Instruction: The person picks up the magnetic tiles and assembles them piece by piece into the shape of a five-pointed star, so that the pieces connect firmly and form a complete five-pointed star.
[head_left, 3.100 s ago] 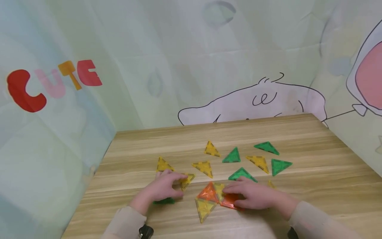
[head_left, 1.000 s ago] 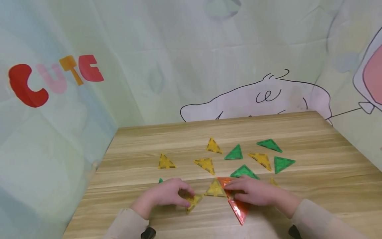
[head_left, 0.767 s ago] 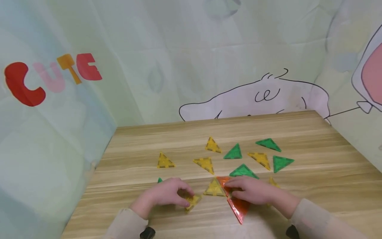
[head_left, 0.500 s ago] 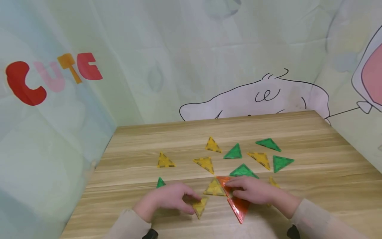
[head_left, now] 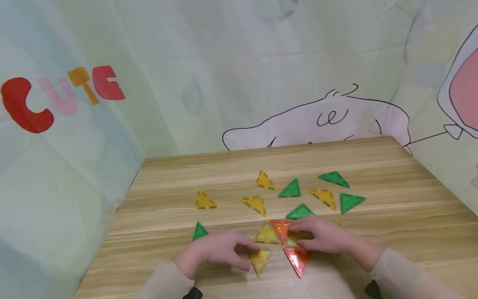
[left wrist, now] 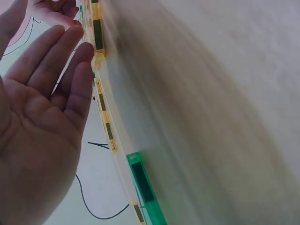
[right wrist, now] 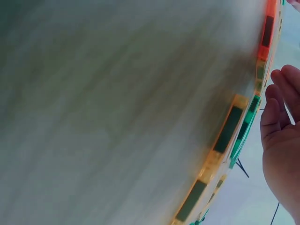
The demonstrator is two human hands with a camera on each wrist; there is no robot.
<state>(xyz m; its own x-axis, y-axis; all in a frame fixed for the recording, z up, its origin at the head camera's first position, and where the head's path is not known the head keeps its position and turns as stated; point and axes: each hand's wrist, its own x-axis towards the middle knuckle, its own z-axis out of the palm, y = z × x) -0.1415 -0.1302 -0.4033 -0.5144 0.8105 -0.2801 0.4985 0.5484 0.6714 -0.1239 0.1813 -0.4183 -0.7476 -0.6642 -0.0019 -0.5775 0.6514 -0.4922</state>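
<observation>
1. Moved right since earlier: translucent yellow plastic triangle, on wood-grain worktop, near glossy red plastic triangle, one corner nearward.
2. Left hand: fingers loosely spread, fingertip at its far edge, unclenched.
3. Right hand: fingers relaxed over second yellow triangle.

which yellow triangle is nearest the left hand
The yellow triangle right by the fingertips of the left hand, left of the lower red triangle in the head view; other yellow ones lie farther from that hand.

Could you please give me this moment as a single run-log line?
left grip: touching separate yellow triangle | right grip: over part of red-and-yellow cluster | green triangles: lying on tabletop
</observation>
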